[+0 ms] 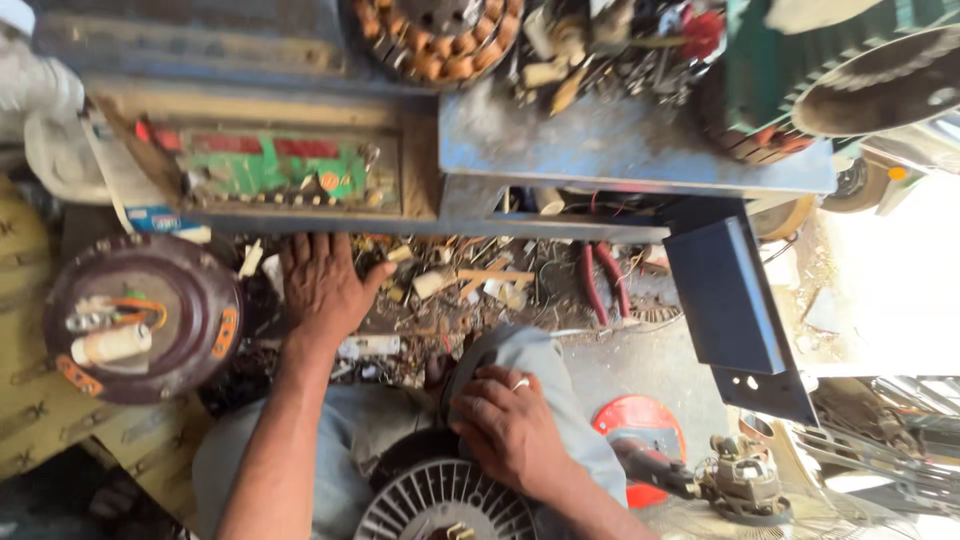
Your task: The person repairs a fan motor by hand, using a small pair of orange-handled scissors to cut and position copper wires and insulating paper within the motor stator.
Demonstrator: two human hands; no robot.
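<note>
Fingers of the left hand are seen spread flat and open, pressed down on the littered floor left of centre in the frame, nothing being gripped. Just left of that hand a round dark motor housing with orange wires is seen. The right hand, with a ring on one finger, is laid loosely open over the knee at lower centre, and nothing is held in it. Directly below it, at the bottom edge, a pale slotted fan motor cover is seen, touched by the heel of the hand as far as can be told. Red-handled pliers are seen on the floor at centre right, under the blue desk. A green circuit board is seen at upper left.
</note>
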